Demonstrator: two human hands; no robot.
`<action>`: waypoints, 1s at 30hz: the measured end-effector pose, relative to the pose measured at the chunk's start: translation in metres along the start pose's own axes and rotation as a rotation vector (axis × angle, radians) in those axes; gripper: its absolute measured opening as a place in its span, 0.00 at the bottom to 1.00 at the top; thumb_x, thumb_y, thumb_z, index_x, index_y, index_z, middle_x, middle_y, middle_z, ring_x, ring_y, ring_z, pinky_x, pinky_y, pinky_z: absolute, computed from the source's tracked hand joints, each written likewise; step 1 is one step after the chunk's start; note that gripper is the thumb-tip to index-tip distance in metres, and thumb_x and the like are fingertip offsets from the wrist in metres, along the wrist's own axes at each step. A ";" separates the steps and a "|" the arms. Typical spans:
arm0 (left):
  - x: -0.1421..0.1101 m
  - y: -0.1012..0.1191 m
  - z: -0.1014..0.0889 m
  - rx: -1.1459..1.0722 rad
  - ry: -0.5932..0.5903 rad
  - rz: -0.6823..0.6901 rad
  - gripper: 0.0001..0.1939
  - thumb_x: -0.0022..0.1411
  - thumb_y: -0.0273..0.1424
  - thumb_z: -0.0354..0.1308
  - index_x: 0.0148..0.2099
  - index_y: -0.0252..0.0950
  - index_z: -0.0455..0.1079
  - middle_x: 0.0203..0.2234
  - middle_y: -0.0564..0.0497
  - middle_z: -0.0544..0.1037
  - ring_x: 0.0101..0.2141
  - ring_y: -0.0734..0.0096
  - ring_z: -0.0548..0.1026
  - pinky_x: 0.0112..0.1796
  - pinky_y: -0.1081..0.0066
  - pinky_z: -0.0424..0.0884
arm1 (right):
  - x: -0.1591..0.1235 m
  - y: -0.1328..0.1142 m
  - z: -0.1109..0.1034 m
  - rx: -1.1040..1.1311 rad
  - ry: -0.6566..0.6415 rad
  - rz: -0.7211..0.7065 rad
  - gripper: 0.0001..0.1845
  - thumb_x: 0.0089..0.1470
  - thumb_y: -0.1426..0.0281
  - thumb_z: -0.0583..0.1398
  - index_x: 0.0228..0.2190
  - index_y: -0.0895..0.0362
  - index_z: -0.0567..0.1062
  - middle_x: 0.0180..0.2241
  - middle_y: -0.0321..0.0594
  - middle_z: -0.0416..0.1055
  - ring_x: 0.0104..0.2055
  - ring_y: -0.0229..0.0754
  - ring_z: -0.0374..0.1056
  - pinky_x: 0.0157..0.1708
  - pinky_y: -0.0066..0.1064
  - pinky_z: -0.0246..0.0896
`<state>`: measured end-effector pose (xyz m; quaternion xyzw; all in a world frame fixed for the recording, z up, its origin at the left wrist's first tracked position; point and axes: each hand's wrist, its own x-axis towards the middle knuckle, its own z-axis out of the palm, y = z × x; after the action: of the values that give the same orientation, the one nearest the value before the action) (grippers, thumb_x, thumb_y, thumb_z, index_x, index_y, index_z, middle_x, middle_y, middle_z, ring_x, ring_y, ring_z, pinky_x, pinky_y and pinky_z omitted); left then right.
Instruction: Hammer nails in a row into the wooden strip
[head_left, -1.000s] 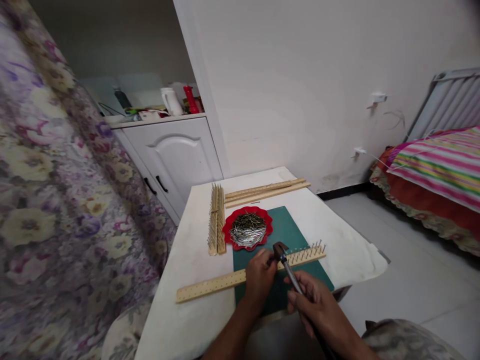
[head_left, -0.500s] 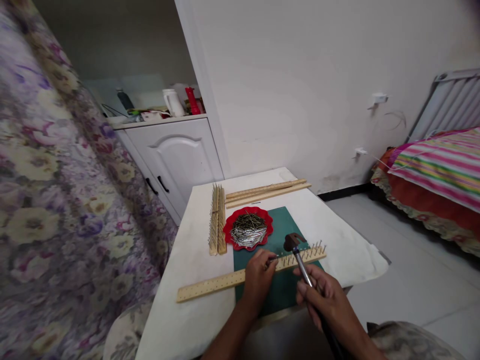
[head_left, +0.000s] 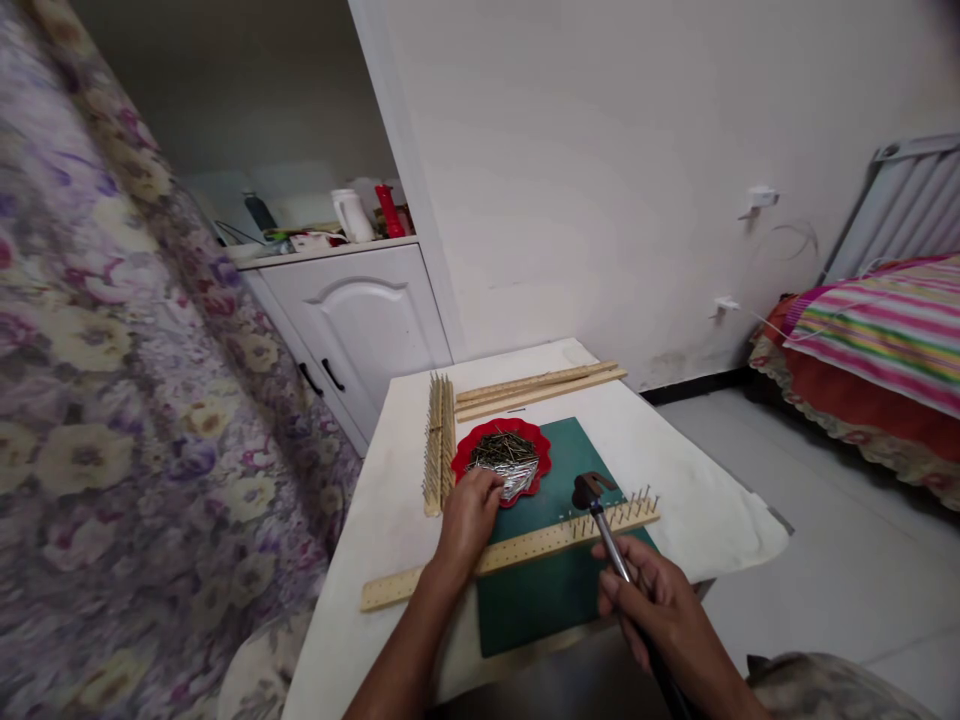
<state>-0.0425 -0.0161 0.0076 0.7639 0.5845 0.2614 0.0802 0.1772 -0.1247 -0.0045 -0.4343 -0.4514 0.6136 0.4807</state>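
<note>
A left hand [head_left: 472, 505] is hanging over the seven o'clock rim of a red bowl [head_left: 543, 448], its fingers curling at the nails [head_left: 516, 476] inside; whether they are pinching one cannot be told. At four o'clock from it, the right hand [head_left: 652, 600] is closing its fingers around a hammer [head_left: 604, 530], whose head is pointing toward eleven o'clock above a green mat [head_left: 536, 610]. A wooden strip [head_left: 532, 545] is lying across the mat below the bowl, nails standing along its three o'clock end and small holes dotting the rest. Studded strips [head_left: 433, 450] are lying at the bowl's nine o'clock; a loose nail [head_left: 516, 410] and other strips [head_left: 547, 392] are lying toward twelve and one. Beyond the white table [head_left: 667, 465], a cabinet [head_left: 360, 320] is standing at eleven o'clock, a floral curtain [head_left: 172, 450] is hanging at nine and a bed [head_left: 885, 330] is showing at two.
</note>
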 end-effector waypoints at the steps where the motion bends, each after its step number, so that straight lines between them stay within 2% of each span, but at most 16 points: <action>1: 0.008 -0.001 0.000 0.075 -0.059 -0.011 0.09 0.58 0.27 0.49 0.33 0.37 0.71 0.32 0.49 0.74 0.36 0.70 0.71 0.37 0.73 0.63 | 0.000 0.001 0.000 0.002 0.001 0.002 0.16 0.52 0.59 0.58 0.37 0.55 0.63 0.20 0.29 0.69 0.08 0.26 0.51 0.09 0.19 0.40; 5: 0.033 -0.004 0.008 0.251 -0.246 -0.093 0.07 0.55 0.30 0.53 0.32 0.37 0.72 0.33 0.48 0.75 0.37 0.68 0.72 0.35 0.73 0.63 | 0.000 0.004 0.000 -0.004 -0.002 0.027 0.16 0.51 0.58 0.59 0.37 0.54 0.63 0.20 0.29 0.70 0.08 0.26 0.52 0.08 0.19 0.41; 11: 0.044 -0.005 0.022 0.312 -0.313 -0.164 0.07 0.52 0.34 0.56 0.30 0.37 0.73 0.29 0.47 0.78 0.33 0.63 0.74 0.31 0.71 0.63 | 0.001 0.002 0.003 -0.005 -0.007 0.051 0.18 0.49 0.56 0.59 0.36 0.55 0.62 0.20 0.29 0.70 0.07 0.26 0.51 0.08 0.19 0.41; 16: 0.042 -0.003 0.022 0.358 -0.313 -0.176 0.09 0.54 0.32 0.53 0.33 0.36 0.74 0.31 0.44 0.78 0.35 0.61 0.74 0.33 0.69 0.64 | 0.003 0.004 0.003 -0.011 -0.025 0.056 0.19 0.50 0.56 0.59 0.37 0.55 0.62 0.20 0.29 0.69 0.07 0.26 0.51 0.08 0.19 0.41; 23: 0.036 -0.003 0.024 0.398 -0.292 -0.134 0.12 0.57 0.28 0.48 0.35 0.33 0.72 0.35 0.42 0.76 0.37 0.63 0.73 0.36 0.69 0.65 | 0.007 0.008 0.005 -0.023 0.014 0.027 0.17 0.50 0.57 0.59 0.36 0.55 0.63 0.19 0.30 0.69 0.07 0.26 0.51 0.08 0.19 0.40; 27: 0.030 0.000 0.017 0.403 -0.257 -0.101 0.12 0.60 0.30 0.46 0.37 0.34 0.70 0.38 0.44 0.74 0.37 0.66 0.73 0.35 0.71 0.64 | 0.011 0.011 0.008 -0.030 0.017 -0.016 0.17 0.50 0.57 0.59 0.36 0.56 0.63 0.19 0.29 0.69 0.07 0.26 0.52 0.08 0.19 0.40; 30: 0.021 0.004 0.008 0.371 -0.190 -0.048 0.11 0.62 0.30 0.44 0.38 0.35 0.67 0.36 0.46 0.73 0.36 0.67 0.72 0.34 0.71 0.63 | 0.014 0.011 0.011 -0.040 0.048 -0.050 0.18 0.49 0.57 0.60 0.36 0.56 0.64 0.19 0.29 0.69 0.07 0.26 0.52 0.07 0.18 0.42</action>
<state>-0.0316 0.0037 0.0088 0.7727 0.6304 0.0741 -0.0005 0.1621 -0.1137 -0.0145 -0.4470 -0.4625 0.5816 0.4981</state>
